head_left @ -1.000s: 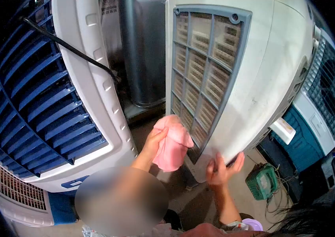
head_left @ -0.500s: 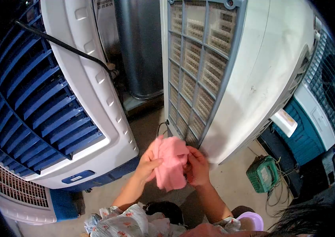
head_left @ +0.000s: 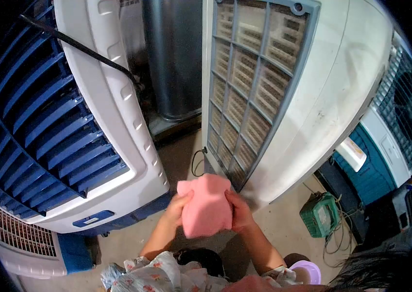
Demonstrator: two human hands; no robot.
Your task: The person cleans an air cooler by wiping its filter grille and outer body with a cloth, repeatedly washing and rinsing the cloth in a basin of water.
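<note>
A pink cloth, folded into a smooth pad, is held up between both hands at the bottom middle of the view. My left hand pinches its left side, thumb on top. On the right side, my right hand grips the cloth's edge; most of its fingers are hidden behind the fabric. Just beyond the cloth stands a white air cooler, its grey-framed filter grille facing left and looking dusty.
To the left stands a white cooler with blue louvres. A dark cylinder rises behind the gap. At the right are a green basket with loose cords and a teal cooler. A purple container sits by my right elbow.
The crumpled cloth is now folded smoother and wider. Both hands have shifted slightly, and the view has turned a little, moving the white cooler right.
</note>
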